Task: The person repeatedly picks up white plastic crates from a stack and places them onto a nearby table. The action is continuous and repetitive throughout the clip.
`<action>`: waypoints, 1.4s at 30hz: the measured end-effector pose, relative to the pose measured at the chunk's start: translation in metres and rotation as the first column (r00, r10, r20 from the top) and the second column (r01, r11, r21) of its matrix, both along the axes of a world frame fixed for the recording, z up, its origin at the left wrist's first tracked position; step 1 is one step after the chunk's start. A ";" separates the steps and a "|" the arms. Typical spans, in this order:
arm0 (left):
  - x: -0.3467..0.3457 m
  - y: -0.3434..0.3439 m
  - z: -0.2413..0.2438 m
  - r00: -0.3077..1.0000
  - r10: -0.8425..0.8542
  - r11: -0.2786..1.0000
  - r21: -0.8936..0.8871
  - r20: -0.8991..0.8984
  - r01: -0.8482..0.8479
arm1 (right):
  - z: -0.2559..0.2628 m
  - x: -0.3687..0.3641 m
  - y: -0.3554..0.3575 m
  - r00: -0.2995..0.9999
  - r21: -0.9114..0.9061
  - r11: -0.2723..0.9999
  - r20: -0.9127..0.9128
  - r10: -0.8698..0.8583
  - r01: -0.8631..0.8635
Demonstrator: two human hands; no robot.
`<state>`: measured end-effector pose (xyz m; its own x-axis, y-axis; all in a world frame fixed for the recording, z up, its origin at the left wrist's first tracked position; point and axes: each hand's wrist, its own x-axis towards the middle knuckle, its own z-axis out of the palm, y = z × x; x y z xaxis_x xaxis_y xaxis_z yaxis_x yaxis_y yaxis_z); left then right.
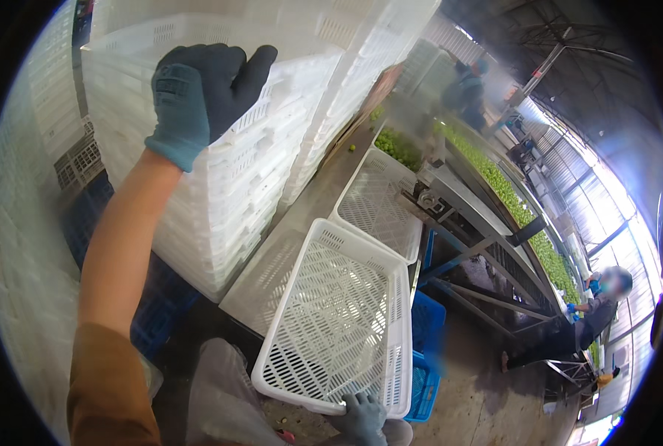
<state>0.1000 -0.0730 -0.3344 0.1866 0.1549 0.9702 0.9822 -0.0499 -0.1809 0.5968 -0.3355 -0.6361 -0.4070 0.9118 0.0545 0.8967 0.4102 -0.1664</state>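
My left hand, in a blue-grey glove with a dark coating, is raised at the near corner of a tall stack of white plastic crates. Its fingertips are hidden, so I cannot tell whether it grips a rim there. Low in the picture, my right hand, also gloved, holds the near end rim of a white slatted crate. No contents show in that crate. It sits tilted in view on a metal table, another rim showing along its right side.
A second white crate lies beyond, with round green fruit past it. A metal-framed conveyor carries more fruit at right. Blue crates are below. One person works alongside the conveyor, another farther back.
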 end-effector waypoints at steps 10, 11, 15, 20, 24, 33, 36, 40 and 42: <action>0.007 0.007 -0.002 0.997 -0.070 0.992 0.107 -0.029 0.073 | -0.061 0.015 0.163 0.979 0.017 0.987 0.119 -0.163 0.162; 0.012 0.010 0.000 0.995 -0.103 0.992 0.070 0.007 0.102 | -0.072 0.007 0.182 0.972 0.025 0.981 0.135 -0.193 0.191; 0.008 0.003 -0.001 0.996 -0.083 0.996 -0.024 -0.040 0.082 | -0.141 -0.002 0.274 0.962 -0.027 0.974 0.162 -0.219 0.226; -0.071 -0.008 -0.022 0.929 0.344 0.901 -0.229 -0.139 -0.368 | -0.130 -0.013 0.376 0.940 0.023 0.954 0.163 -0.299 0.299; -0.076 -0.010 -0.021 0.963 0.268 0.939 -0.221 -0.008 -0.263 | -0.146 0.007 0.445 0.934 0.065 0.949 0.164 -0.316 0.310; -0.086 -0.015 -0.025 0.972 0.208 0.956 -0.188 -0.106 -0.225 | -0.127 0.008 0.471 0.914 0.113 0.923 0.136 -0.382 0.369; -0.045 -0.003 -0.017 0.931 0.259 0.959 -0.049 -0.256 -0.280 | -0.118 0.001 0.443 0.949 0.149 0.949 0.110 -0.295 0.278; -0.010 -0.012 -0.007 0.992 0.093 0.991 -0.090 -0.080 -0.100 | -0.109 -0.017 0.366 0.999 0.134 0.991 -0.039 -0.021 0.026; -0.001 -0.001 -0.006 0.999 0.029 0.995 -0.095 0.024 -0.027 | -0.122 0.000 0.319 0.978 0.137 0.983 -0.154 0.143 -0.122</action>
<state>0.0988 -0.0741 -0.3403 0.1566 0.2513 0.9552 0.9877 -0.0383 -0.1519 0.5972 -0.0167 -0.7580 -0.5002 0.8318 0.2405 0.7979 0.5507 -0.2450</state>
